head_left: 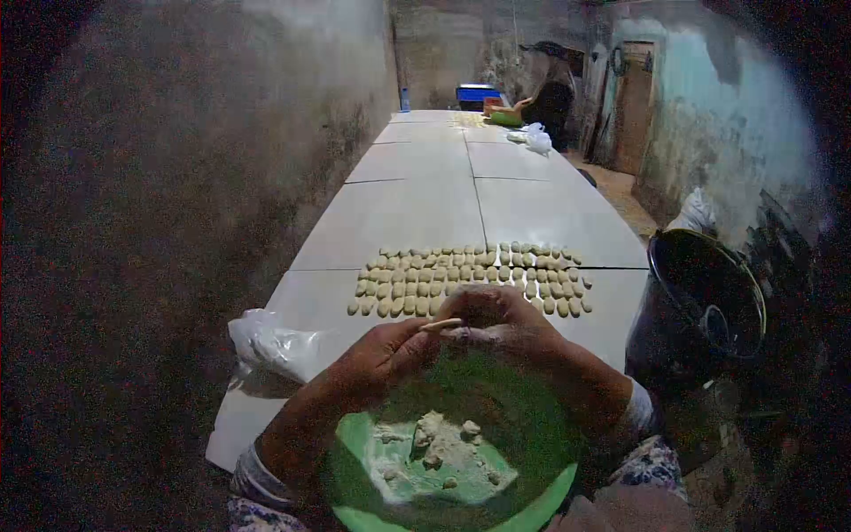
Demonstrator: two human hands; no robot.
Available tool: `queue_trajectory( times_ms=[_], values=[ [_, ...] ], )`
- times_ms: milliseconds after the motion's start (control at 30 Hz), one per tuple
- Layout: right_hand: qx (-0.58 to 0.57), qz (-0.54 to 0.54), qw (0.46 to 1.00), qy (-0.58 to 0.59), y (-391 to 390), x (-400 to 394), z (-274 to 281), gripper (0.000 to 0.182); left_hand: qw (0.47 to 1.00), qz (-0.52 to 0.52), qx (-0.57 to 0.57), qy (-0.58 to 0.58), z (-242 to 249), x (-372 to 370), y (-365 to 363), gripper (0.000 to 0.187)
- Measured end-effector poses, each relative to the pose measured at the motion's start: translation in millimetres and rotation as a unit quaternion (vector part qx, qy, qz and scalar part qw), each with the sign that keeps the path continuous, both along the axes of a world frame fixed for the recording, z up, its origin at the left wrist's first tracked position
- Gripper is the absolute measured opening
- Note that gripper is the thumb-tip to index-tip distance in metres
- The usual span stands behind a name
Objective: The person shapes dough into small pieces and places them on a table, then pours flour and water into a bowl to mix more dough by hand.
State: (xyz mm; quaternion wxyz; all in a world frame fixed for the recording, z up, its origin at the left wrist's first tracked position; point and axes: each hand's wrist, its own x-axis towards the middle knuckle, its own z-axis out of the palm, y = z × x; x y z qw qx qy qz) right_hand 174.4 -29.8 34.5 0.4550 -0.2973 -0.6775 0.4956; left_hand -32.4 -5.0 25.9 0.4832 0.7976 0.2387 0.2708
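Observation:
My left hand (399, 346) and my right hand (501, 324) meet above the far rim of a green basin (554, 492). Between them is a small flat pale piece of dough (441, 325), pinched in my left hand's fingers and reaching toward my right hand. The fingers of my right hand are curled, and what they hold, if anything, is hidden. White powder and lumps of dough (432, 434) lie in the basin. Just beyond my hands, rows of small oval dough pieces (421, 275) rest on the white tiled table (399, 208).
A clear plastic bag (275, 344) lies at the left edge. On the right stands a dark bucket (656, 310). At the far end are a person (550, 84), a blue crate (477, 92), a bottle (405, 99) and a white bag (536, 138). A wall runs along the left.

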Motion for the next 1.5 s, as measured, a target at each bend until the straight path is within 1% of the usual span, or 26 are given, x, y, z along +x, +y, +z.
queue_trajectory(
  times_ms=[100, 133, 267, 300, 333, 367, 467, 533, 633, 667, 733, 800, 833, 933, 967, 1000, 1067, 1100, 1200, 1233, 1267, 1333, 1367, 1433, 1467, 1500],
  values=[
    [0.009, 0.008, 0.999, -0.038, 6, 11, 4, 0.018, 0.998, -0.038, -0.042, -0.011, -4, -1, 6, 0.039],
    [0.068, -0.027, 0.997, -0.016, 19, 18, -6, 0.019, 0.999, -0.031, -0.032, -0.001, -6, 0, 8, 0.036],
    [0.051, -0.151, 0.987, 0.012, 42, 76, 12, 0.025, 0.996, 0.062, -0.062, -0.018, -12, 6, 9, 0.028],
    [0.096, -0.223, 0.97, 0.009, 53, 93, 6, 0.025, 0.998, 0.066, -0.009, -0.009, -11, 9, 8, 0.026],
    [0.142, -0.294, 0.945, 0.007, 66, 111, -3, 0.026, 0.998, 0.066, -0.01, -0.011, -12, 9, 8, 0.026],
    [0.181, -0.386, 0.9, -0.087, 82, 137, -16, 0.022, 0.999, 0.049, -0.007, -0.009, -13, 9, 9, 0.026],
    [0.263, -0.575, 0.705, -0.321, 110, 200, -53, 0.01, 0.999, 0.03, -0.011, -0.027, -6, 7, 5, 0.025],
    [0.21, -0.611, 0.689, -0.33, 121, 233, -80, 0.005, 0.997, 0.059, -0.048, -0.027, -2, 6, 5, 0.024],
    [0.151, -0.659, 0.689, -0.259, 145, 277, -129, 0.008, 0.997, 0.045, -0.05, -0.048, -2, 0, 11, 0.024],
    [0.083, -0.664, 0.681, -0.299, 148, 284, -135, 0.01, 0.996, 0.04, -0.056, -0.06, -2, -1, 13, 0.024],
    [0.167, -0.663, 0.67, -0.289, 152, 298, -157, 0.009, 0.996, 0.061, -0.053, -0.046, 2, -2, 12, 0.025],
    [0.122, -0.656, 0.683, -0.297, 138, 287, -146, 0.009, 0.995, 0.051, -0.06, -0.067, -2, -4, 17, 0.024],
    [0.031, -0.65, 0.721, -0.237, 140, 283, -140, 0.016, 0.994, 0.055, -0.062, -0.065, 1, -4, 14, 0.023],
    [0.019, -0.667, 0.677, -0.312, 147, 284, -147, 0.023, 0.997, 0.036, -0.046, -0.059, -1, -3, 15, 0.023],
    [-0.014, -0.643, 0.718, -0.267, 148, 287, -152, 0.027, 0.997, 0.036, -0.046, -0.058, 0, -3, 15, 0.023],
    [-0.014, -0.643, 0.718, -0.267, 150, 294, -158, 0.027, 0.996, 0.035, -0.056, -0.059, 1, -2, 13, 0.023],
    [-0.007, -0.664, 0.663, -0.345, 154, 304, -167, 0.026, 0.995, 0.034, -0.067, -0.06, 0, -3, 13, 0.023],
    [-0.114, -0.651, 0.735, -0.153, 147, 292, -150, 0.024, 0.996, 0.034, -0.066, -0.058, -1, -3, 13, 0.023],
    [-0.109, -0.642, 0.758, -0.026, 138, 279, -146, 0.021, 0.996, 0.036, -0.062, -0.049, -1, -3, 13, 0.023],
    [-0.096, -0.656, 0.728, -0.175, 135, 284, -144, 0.023, 0.997, 0.039, -0.059, -0.042, 0, -3, 12, 0.024],
    [-0.096, -0.655, 0.729, -0.174, 134, 290, -145, 0.023, 0.997, 0.041, -0.059, -0.042, 3, -2, 11, 0.024],
    [-0.028, -0.656, 0.632, -0.411, 138, 296, -151, 0.023, 0.998, 0.053, -0.036, -0.003, 9, -2, 8, 0.025],
    [-0.019, -0.664, 0.617, -0.421, 135, 291, -152, 0.02, 0.998, 0.045, -0.041, -0.025, 6, -3, 9, 0.025],
    [-0.061, -0.646, 0.704, -0.287, 206, 391, -240, 0.014, 0.997, 0.059, -0.037, -0.035, 2, -5, 12, 0.026],
    [-0.179, -0.651, 0.73, 0.101, 171, 323, -187, 0.014, 0.997, 0.053, -0.034, -0.047, 3, -8, 13, 0.026],
    [-0.105, -0.628, 0.695, -0.333, 113, 231, -100, 0.013, 0.997, 0.075, 0.006, -0.02, 7, -13, 15, 0.027]
  ],
)
